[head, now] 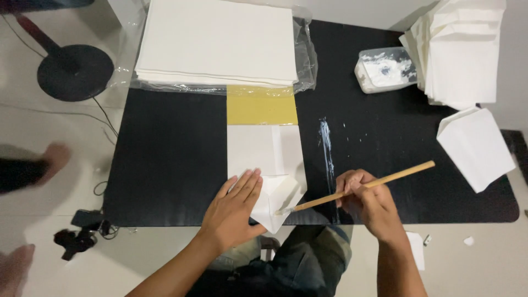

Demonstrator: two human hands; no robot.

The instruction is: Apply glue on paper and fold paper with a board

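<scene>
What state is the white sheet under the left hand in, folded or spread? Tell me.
Folded: the sheet has a flap turned into a point near the table edge, pressed flat by the left hand.

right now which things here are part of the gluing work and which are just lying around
In use: left hand pressing folded white paper; right hand holding wooden brush; tub of white paste.
Lying about: round black stand base; black cables on floor.

Left hand (234, 212) flat, palm down, fingers together and extended forward, right hand (366, 201) curled in a pinching grip — both forearms bare, angled inward.
</scene>
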